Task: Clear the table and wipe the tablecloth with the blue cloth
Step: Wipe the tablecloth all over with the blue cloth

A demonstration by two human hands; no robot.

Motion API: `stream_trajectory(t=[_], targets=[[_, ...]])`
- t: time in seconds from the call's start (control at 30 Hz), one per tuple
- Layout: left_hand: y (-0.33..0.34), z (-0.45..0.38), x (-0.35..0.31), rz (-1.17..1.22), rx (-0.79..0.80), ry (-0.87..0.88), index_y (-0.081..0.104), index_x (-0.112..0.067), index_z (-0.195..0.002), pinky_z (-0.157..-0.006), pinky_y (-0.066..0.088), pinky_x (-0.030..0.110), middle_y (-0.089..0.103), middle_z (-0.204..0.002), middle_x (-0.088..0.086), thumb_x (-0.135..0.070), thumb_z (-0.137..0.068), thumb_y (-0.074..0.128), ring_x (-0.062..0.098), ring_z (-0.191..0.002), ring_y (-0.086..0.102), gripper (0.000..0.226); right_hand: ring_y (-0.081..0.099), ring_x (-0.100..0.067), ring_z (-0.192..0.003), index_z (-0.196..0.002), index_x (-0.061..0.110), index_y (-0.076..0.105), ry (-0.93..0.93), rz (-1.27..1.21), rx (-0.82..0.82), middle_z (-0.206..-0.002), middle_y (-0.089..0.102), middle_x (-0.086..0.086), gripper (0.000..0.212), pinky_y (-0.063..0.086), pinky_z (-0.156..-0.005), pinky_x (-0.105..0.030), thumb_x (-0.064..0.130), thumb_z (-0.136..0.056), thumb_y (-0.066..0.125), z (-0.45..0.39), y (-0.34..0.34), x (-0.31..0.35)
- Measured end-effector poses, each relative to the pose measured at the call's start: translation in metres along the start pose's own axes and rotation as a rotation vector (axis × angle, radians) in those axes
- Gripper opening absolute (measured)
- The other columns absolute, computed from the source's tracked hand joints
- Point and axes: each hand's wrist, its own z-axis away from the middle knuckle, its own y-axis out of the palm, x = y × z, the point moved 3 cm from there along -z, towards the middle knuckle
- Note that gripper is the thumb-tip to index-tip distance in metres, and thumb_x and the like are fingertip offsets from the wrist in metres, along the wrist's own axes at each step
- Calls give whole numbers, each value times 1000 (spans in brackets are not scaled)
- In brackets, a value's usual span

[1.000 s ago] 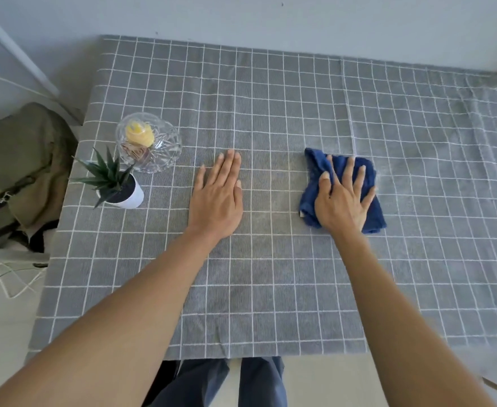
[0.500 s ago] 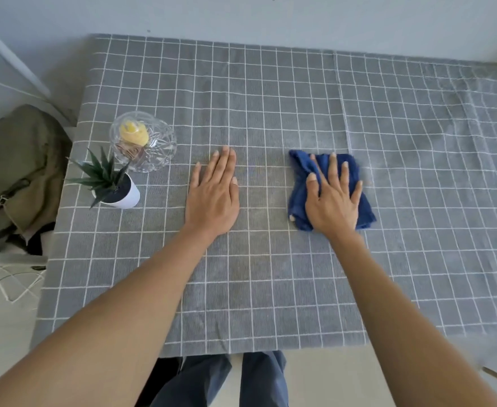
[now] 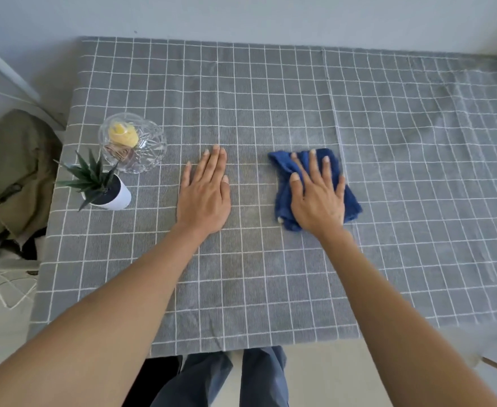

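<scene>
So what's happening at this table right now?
A person is wiping the grey checked tablecloth. The right hand presses flat on the blue cloth; the left hand lies flat on the tablecloth beside it. A glass dish and a small potted plant stand at the left edge.

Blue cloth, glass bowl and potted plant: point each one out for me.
blue cloth (image 3: 350,201), head view, bare right edge beside the hand.
glass bowl (image 3: 150,154), head view, right side wall.
potted plant (image 3: 119,198), head view, white pot.

Bare forearms (image 3: 388,289), no sleeves; blue-grey trousers (image 3: 259,377)
</scene>
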Motion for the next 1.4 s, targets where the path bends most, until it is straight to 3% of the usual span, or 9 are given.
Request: stream_trajectory(t=[0.1, 0.2, 0.37, 0.5, 0.63, 0.77, 1.03, 1.27, 1.4], targets=[[1, 0, 0, -13, 4, -2, -6, -20, -150, -119, -6, 41, -11, -157, -6, -32, -101, 7, 9, -145, -12, 53, -7, -21, -147, -151, 36, 5, 137, -21, -12, -161, 1, 5, 51, -7, -117, -52, 41, -101, 15, -13, -5, -18], [1, 0, 1, -22, 2, -11, -7, -20, -150, -120, -4, 41, -12, -158, -5, -32, -101, 8, 9, -145, -12, 53, -9, -21, -147, -152, 34, 6, 153, -54, -16, -161, -2, 3, 52, -9, -117, -51, 40, -101, 16, -8, -3, -10], [1, 0, -1, -21, -9, -7, -3, -20, -151, -119, -5, 40, -8, -159, -5, -32, -101, 10, 9, -146, -8, 53, -9, -19, -147, -151, 36, 8, -29, -18, 7, -161, -2, 6, 51, -12, -115, -48, 41, -102, 16, 29, 11, 30], [0, -1, 0, -17, -8, 0, -3, -20, -151, -119, -6, 40, -8, -159, -5, -31, -101, 11, 9, -145, -9, 53, -10, -17, -147, -151, 40, 9, -94, -7, 35, -160, -2, 11, 50, -10, -116, -50, 43, -102, 13, 23, 7, 14], [1, -1, 0, -20, 0, 4, -5, -20, -151, -119, -5, 41, -10, -159, -4, -31, -101, 9, 9, -145, -11, 53, -8, -20, -147, -151, 38, 6, 104, 4, 2, -161, -1, 9, 51, -9, -116, -53, 42, -101, 13, 3, -4, -26], [1, 0, 1, -24, -2, -6, -5, -20, -151, -120, -4, 42, -10, -159, -5, -31, -101, 9, 9, -145, -11, 53, -9, -20, -147, -152, 36, 7, 153, -55, -25, -161, -1, 5, 52, -10, -116, -52, 41, -101, 15, 6, -3, -17], [0, -1, -1, -5, -15, -1, -1, -20, -152, -120, -3, 41, -6, -159, -6, -30, -101, 12, 8, -146, -7, 54, -8, -18, -147, -151, 36, 13, -132, -22, 23, -160, 0, 10, 49, -11, -116, -48, 42, -102, 15, 48, 17, 37], [0, 0, 1, -7, -3, -5, -4, -20, -151, -119, -6, 40, -8, -159, -6, -30, -101, 10, 8, -145, -9, 53, -9, -19, -147, -151, 37, 4, 120, -18, -2, -161, -1, 9, 51, -9, -116, -52, 42, -101, 12, 16, 3, -10], [1, 0, 0, -25, -5, -15, -5, -20, -151, -120, -3, 42, -8, -159, -5, -31, -101, 10, 9, -145, -9, 53, -9, -19, -147, -151, 37, 5, 102, -34, -11, -161, -3, 7, 51, -10, -116, -51, 42, -101, 15, 23, 9, 12]])
